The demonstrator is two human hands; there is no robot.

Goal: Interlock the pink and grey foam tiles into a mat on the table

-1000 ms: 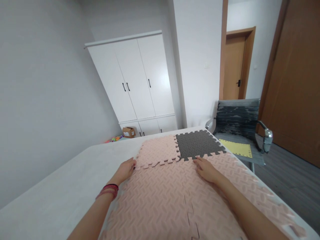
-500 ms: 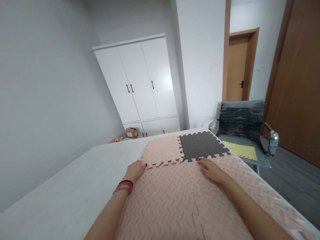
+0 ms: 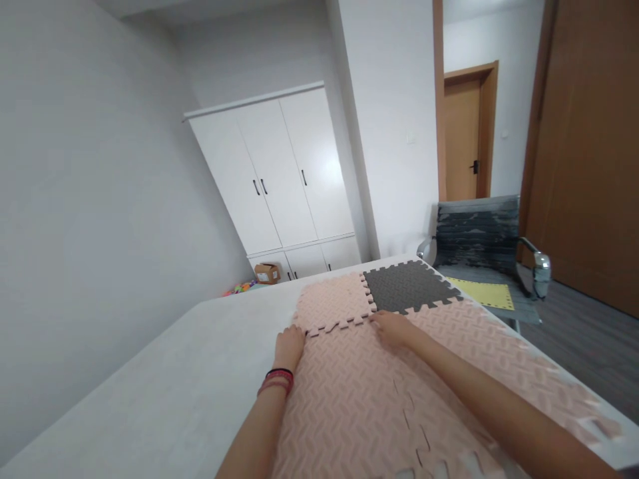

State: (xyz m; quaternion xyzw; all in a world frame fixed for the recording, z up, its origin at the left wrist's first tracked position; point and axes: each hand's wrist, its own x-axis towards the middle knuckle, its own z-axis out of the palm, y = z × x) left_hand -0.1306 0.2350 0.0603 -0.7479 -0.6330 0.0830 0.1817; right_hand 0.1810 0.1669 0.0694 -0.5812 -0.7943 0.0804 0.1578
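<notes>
My left hand point(image 3: 290, 347), with red and dark bands at the wrist, is closed on the left edge of a near pink foam mat tile point(image 3: 344, 386), by its far corner. My right hand point(image 3: 392, 327) has its fingers bent at that tile's far edge, close to where the far pink tile point(image 3: 332, 299) and the dark grey foam tile point(image 3: 412, 286) meet. Its fingertips are partly hidden. A narrow dark gap shows along the toothed seam between the near and far pink tiles. More pink tiles point(image 3: 499, 346) lie under and beside my right forearm.
The mats lie on a white table point(image 3: 164, 372). Beyond its right edge is a dark chair point(image 3: 476, 233) with a yellow foam sheet point(image 3: 484, 293) on the seat. A white cabinet point(image 3: 279, 173) and a cardboard box point(image 3: 267, 273) stand at the back.
My right hand has moved left along the seam, from the grey tile's near edge to the corner by the far pink tile. My left hand remains at the left edge. The view has shifted slightly.
</notes>
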